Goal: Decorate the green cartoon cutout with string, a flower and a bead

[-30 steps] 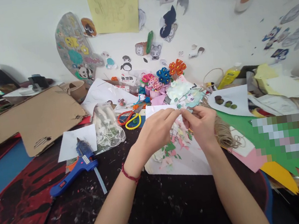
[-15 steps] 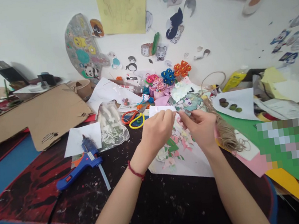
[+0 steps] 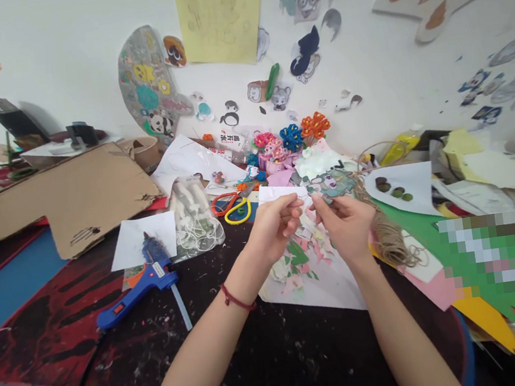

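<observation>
My right hand (image 3: 347, 222) is closed in a pinch on the lower edge of a paper cutout (image 3: 329, 183) of a cartoon figure with grey-green hair. Just left of it, my left hand (image 3: 277, 225) has thumb and forefinger pressed together. Anything between those fingertips is too small to make out. A small gap separates the two hands. Below them lies a white sheet (image 3: 318, 296) strewn with green and pink paper scraps (image 3: 298, 254). Behind my left fingers is a white card (image 3: 269, 193).
To the left lie a blue glue gun (image 3: 144, 290), a bag of white corded pieces (image 3: 198, 226) and yellow-and-orange-handled scissors (image 3: 235, 208). A twine bundle (image 3: 389, 239) and coloured paper (image 3: 487, 315) lie right. Cardboard (image 3: 91, 189) and yarn flowers (image 3: 292, 136) sit farther back.
My left hand has drawn slightly away from the right and turned, so its curled fingers now show. The right hand keeps its pinch. The whole view has shifted a little.
</observation>
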{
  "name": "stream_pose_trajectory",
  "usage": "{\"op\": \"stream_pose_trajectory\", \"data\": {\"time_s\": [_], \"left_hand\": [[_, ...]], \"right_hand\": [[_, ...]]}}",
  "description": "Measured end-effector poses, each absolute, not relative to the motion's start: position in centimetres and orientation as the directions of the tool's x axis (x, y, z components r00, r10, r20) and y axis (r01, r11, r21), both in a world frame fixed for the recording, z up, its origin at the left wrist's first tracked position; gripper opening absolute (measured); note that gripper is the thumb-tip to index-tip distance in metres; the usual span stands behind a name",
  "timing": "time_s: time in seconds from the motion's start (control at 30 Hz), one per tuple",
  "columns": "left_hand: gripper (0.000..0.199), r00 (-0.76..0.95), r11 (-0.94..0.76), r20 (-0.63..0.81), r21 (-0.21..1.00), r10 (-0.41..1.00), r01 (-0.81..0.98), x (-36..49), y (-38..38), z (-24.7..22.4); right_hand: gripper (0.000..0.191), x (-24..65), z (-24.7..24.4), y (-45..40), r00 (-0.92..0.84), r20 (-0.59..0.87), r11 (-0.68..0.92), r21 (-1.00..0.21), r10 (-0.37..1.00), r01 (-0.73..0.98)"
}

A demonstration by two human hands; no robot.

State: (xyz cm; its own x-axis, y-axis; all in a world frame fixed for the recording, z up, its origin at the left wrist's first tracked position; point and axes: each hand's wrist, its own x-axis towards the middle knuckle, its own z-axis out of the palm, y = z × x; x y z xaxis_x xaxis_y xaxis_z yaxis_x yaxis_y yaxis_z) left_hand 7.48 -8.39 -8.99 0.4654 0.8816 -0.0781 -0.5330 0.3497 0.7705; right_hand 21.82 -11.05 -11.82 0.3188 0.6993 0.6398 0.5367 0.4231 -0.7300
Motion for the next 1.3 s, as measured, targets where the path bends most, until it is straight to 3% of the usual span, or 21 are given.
{"op": "stream_pose_trajectory", "data": {"time_s": [0.07,0.13,0.2,0.27,0.33,0.4,0.5,0.57,0.63,0.8,0.97,1.2,1.3], "left_hand": [[0.019,0.492,0.385,-0.090,0.748,0.866,-0.541,7.6,-8.4,-9.1],[0.019,0.445,0.315,-0.065,0.798,0.893,-0.515,7.7,-8.3,-9.3],[0.020,0.258,0.074,0.033,0.916,0.966,-0.395,7.5,-8.2,-9.6],[0.029,-0.009,-0.304,0.304,0.950,0.953,-0.074,7.0,-8.0,-9.6],[0.045,-0.073,-0.600,0.652,0.731,0.755,0.323,6.4,-7.9,-9.6],[0.050,0.133,-0.743,0.856,0.343,0.499,0.575,5.9,-7.9,-9.5],[0.035,0.493,-0.759,0.825,-0.127,0.277,0.638,5.7,-8.0,-9.7],[0.023,0.587,-0.723,0.771,-0.256,0.248,0.642,5.8,-8.0,-10.0],[0.020,0.603,-0.701,0.756,-0.285,0.255,0.654,5.9,-7.8,-10.4],[0.028,0.634,-0.802,0.727,-0.200,0.263,0.562,5.9,-7.6,-10.3],[0.032,0.589,-0.887,0.711,0.108,0.384,0.449,6.1,-7.8,-10.0],[0.030,0.351,-0.793,0.749,0.367,0.562,0.487,7.8,-8.7,-11.6],[0.026,0.251,-0.720,0.685,0.578,0.684,0.384,8.2,-9.3,-11.3]], "right_hand": [[0.035,21.7,-11.8,-11.0,0.343,0.615,0.413,-0.758,0.710,0.504],[0.034,21.7,-11.7,-10.9,0.360,0.589,0.406,-0.785,0.723,0.468],[0.033,21.7,-11.6,-10.8,0.372,0.568,0.392,-0.802,0.734,0.450],[0.032,21.8,-11.5,-10.7,0.389,0.546,0.371,-0.818,0.742,0.440],[0.032,22.0,-11.4,-10.6,0.406,0.531,0.350,-0.827,0.743,0.440],[0.033,22.1,-11.4,-10.6,0.417,0.526,0.338,-0.829,0.741,0.445],[0.033,22.1,-11.3,-10.7,0.419,0.528,0.335,-0.827,0.738,0.452],[0.033,22.0,-11.2,-10.8,0.411,0.529,0.342,-0.827,0.742,0.447],[0.034,21.9,-11.1,-10.9,0.391,0.527,0.356,-0.830,0.755,0.430],[0.035,21.9,-11.1,-11.0,0.350,0.522,0.386,-0.836,0.778,0.389],[0.037,22.1,-11.4,-11.0,0.333,0.537,0.409,-0.828,0.775,0.385],[0.029,21.8,-11.3,-11.3,0.314,0.608,0.476,-0.780,0.730,0.406],[0.027,21.7,-11.2,-11.4,0.312,0.642,0.495,-0.751,0.700,0.436]]}}
